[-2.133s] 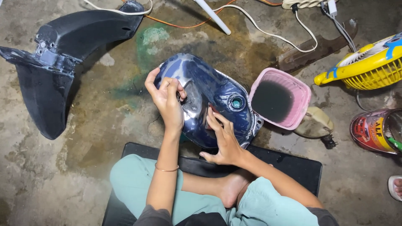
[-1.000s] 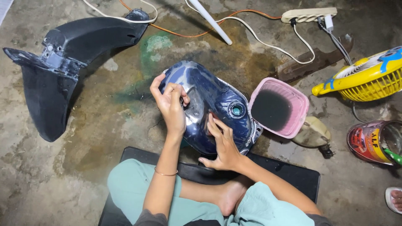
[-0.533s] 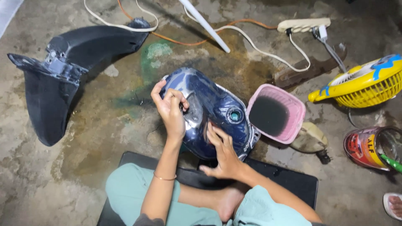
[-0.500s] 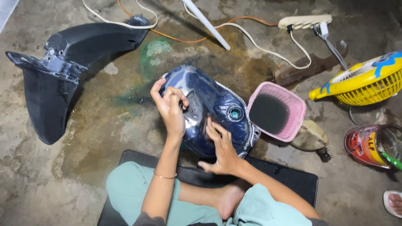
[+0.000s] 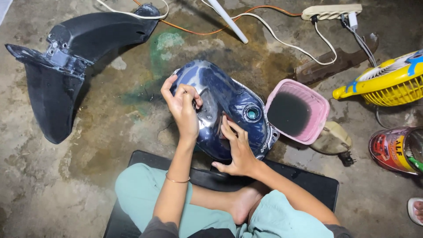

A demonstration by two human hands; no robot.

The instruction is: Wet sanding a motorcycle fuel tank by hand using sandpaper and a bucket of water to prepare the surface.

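A glossy dark blue motorcycle fuel tank (image 5: 229, 99) lies on the concrete floor in front of me, its round filler hole (image 5: 252, 114) facing up. My left hand (image 5: 181, 108) is curled over the tank's left side, fingertips pinched on what looks like a small dark piece pressed against the surface. My right hand (image 5: 238, 147) rests flat on the tank's near side with fingers spread, holding nothing. I sit cross-legged on a black mat (image 5: 308, 185).
A black motorcycle fender (image 5: 66, 57) lies at the left. A pink square tub (image 5: 319, 117) of dark liquid stands right of the tank. Further right are a yellow fan (image 5: 387, 81) and a colourful tin (image 5: 392, 150). A power strip (image 5: 330, 11) and cables cross the top.
My left hand has shifted slightly on the tank's left side while staying curled. My right hand stays flat on the tank. The view has drifted a little.
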